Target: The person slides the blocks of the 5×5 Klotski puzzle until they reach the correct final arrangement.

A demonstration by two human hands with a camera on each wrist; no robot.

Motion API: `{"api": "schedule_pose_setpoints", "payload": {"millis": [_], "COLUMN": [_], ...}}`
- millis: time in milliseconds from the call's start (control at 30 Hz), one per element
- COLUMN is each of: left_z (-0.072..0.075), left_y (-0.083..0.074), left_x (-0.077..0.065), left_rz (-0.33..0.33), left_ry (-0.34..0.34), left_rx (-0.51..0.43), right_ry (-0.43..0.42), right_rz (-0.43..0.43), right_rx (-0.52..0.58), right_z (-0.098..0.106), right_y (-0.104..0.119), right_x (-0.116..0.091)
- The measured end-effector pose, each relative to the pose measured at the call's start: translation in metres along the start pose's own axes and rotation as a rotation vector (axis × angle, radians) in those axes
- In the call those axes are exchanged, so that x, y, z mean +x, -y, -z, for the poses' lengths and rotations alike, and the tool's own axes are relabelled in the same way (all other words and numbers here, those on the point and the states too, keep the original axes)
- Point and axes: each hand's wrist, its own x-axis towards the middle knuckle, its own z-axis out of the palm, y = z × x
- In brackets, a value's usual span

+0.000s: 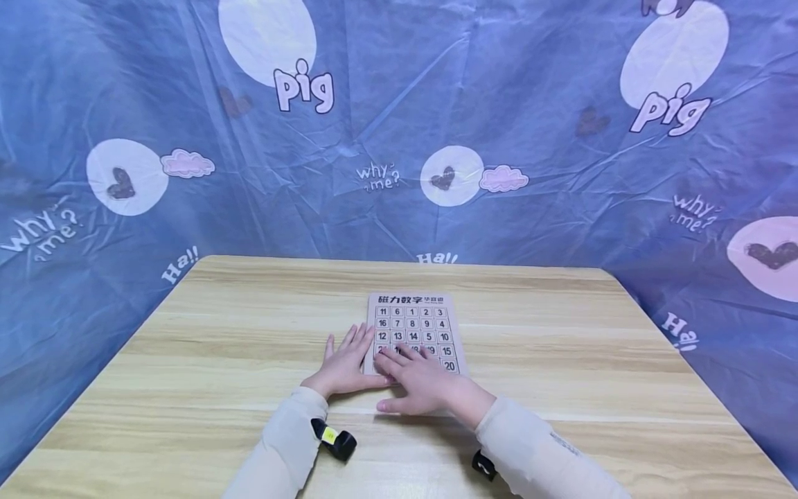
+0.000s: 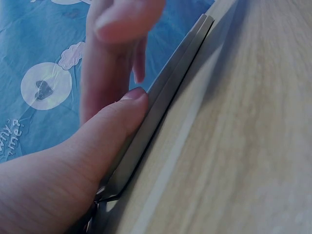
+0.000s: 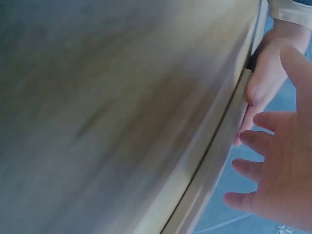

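Observation:
A flat number sliding puzzle (image 1: 454, 326) lies on the table, with square numbered tiles (image 1: 412, 324) in rows and dark Chinese lettering along its far edge. My left hand (image 1: 343, 367) lies at its near left corner, fingers stretched along the left side. In the left wrist view the thumb (image 2: 122, 114) rests against the puzzle's side edge (image 2: 158, 105). My right hand (image 1: 427, 382) reaches over the lower rows, fingertips over the tiles and thumb out toward me. It hides most of the bottom row; 20 shows at the right. The right wrist view has these fingers (image 3: 251, 168) spread and slightly bent.
The light wood table (image 1: 249, 333) spreads around the puzzle on all sides. A blue printed cloth (image 1: 399, 229) hangs behind the table and along both sides. Black wrist-camera mounts (image 1: 339, 443) sit on both pale sleeves (image 1: 283, 436), close above the tabletop.

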Motion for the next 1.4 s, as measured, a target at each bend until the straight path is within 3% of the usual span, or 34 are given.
{"api": "schedule_pose_setpoints", "payload": {"millis": [733,1033,1400], "left_z": [0.001,0.000,0.001], "left_y": [-0.001,-0.001,-0.001], "left_x": [-0.001,-0.001,-0.001], "left_rz": [0.012,0.011,0.006], "left_ry": [0.005,0.003,0.001], "left_rx": [-0.016,-0.014,-0.014], "right_ry": [-0.126,-0.112,-0.105], "right_rz": [-0.076,-0.096,-0.060], "right_rx": [0.049,0.066,0.056], "right_z": [-0.001,-0.006,-0.008], "right_y": [-0.053,-0.053,-0.046], "right_x": [-0.081,-0.089,-0.078]}}
